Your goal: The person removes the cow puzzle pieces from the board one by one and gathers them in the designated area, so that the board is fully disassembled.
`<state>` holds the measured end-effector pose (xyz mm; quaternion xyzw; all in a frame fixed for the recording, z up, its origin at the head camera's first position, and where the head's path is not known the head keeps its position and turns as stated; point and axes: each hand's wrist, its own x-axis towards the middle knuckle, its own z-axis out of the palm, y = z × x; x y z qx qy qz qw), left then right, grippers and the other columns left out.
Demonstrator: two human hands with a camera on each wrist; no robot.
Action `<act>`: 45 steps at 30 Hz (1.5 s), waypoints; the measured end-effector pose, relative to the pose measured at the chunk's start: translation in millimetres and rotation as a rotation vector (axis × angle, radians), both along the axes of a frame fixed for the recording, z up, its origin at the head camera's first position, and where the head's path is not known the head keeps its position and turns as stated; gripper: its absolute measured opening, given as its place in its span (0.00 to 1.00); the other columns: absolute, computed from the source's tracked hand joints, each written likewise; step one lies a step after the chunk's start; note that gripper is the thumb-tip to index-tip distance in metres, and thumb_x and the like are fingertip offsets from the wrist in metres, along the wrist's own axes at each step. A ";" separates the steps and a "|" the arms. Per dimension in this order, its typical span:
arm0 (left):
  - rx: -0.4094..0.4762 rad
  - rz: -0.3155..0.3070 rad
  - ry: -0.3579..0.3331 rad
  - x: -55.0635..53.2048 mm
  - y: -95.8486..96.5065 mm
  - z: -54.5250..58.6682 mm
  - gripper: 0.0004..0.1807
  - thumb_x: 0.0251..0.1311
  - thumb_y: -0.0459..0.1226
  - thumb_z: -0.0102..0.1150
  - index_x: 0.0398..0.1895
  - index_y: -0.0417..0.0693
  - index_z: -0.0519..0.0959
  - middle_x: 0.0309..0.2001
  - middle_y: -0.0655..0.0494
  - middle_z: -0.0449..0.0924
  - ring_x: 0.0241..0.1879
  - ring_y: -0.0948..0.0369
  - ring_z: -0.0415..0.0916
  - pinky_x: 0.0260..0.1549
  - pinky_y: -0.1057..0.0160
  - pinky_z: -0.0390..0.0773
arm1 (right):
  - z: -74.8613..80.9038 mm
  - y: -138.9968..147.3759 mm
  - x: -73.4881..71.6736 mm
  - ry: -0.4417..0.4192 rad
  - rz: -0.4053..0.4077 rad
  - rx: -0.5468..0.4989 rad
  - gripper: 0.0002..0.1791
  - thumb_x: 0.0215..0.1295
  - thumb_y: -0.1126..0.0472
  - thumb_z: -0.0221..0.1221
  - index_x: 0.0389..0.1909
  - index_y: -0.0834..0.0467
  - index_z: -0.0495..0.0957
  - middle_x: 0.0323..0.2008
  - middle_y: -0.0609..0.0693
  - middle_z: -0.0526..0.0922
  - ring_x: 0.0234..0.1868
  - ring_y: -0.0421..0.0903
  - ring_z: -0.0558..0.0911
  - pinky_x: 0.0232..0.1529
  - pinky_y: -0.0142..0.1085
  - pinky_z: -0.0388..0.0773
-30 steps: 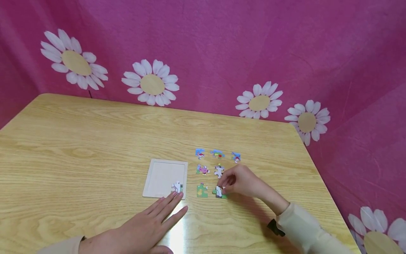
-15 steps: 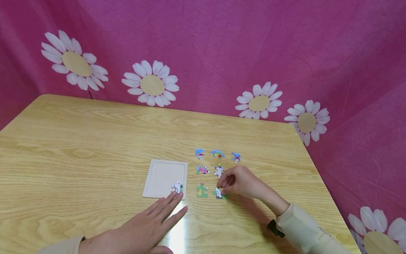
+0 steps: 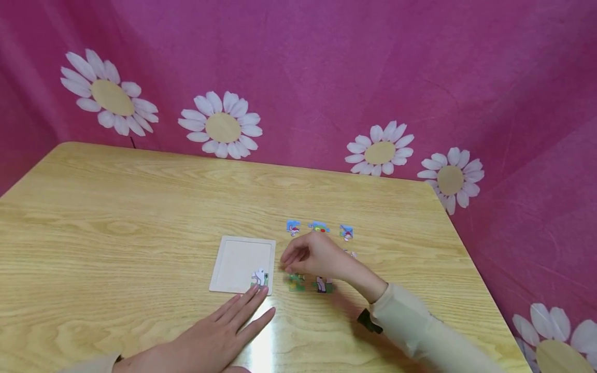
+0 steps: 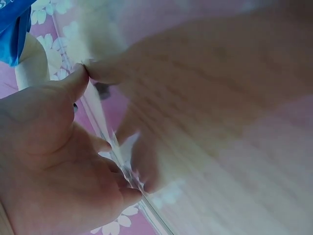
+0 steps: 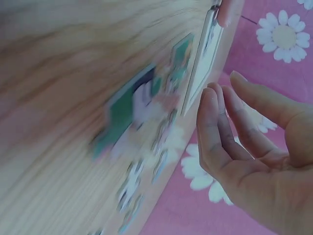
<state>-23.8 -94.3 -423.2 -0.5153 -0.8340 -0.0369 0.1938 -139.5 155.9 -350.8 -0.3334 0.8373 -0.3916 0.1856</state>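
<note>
My left hand (image 3: 212,329) lies with fairly straight fingers at the near right corner of the wooden puzzle tray (image 3: 215,264). Its fingertips touch a puzzle piece with a white animal (image 3: 259,275) set in that corner. My right hand (image 3: 319,254) hovers between the tray and the loose pieces, fingers loosely bent. In the right wrist view, a gap shows between thumb and fingers (image 5: 210,105), with nothing held. Below it lie a green puzzle piece (image 3: 296,283) and a green-and-white puzzle piece (image 3: 323,285). The right hand hides part of the middle row.
Along the far row lie a blue piece (image 3: 293,227), a blue-green piece (image 3: 319,226) and a blue piece with red (image 3: 346,231). The wooden table (image 3: 140,217) runs up to a pink cloth (image 3: 298,62) printed with white daisies.
My right hand has left the green-and-white puzzle piece, which stays on the table, and moved left toward the tray. The left hand has kept its place on the corner piece.
</note>
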 end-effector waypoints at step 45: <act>0.005 0.017 0.004 7.2 -5.8 -2.7 0.51 0.63 0.72 0.31 0.71 0.38 0.59 0.71 0.32 0.55 0.73 0.44 0.50 0.72 0.58 0.33 | -9.9 -44.2 -6.7 -0.155 -0.012 -0.040 0.06 0.53 0.75 0.69 0.31 0.66 0.84 0.25 0.50 0.85 0.26 0.36 0.82 0.30 0.29 0.80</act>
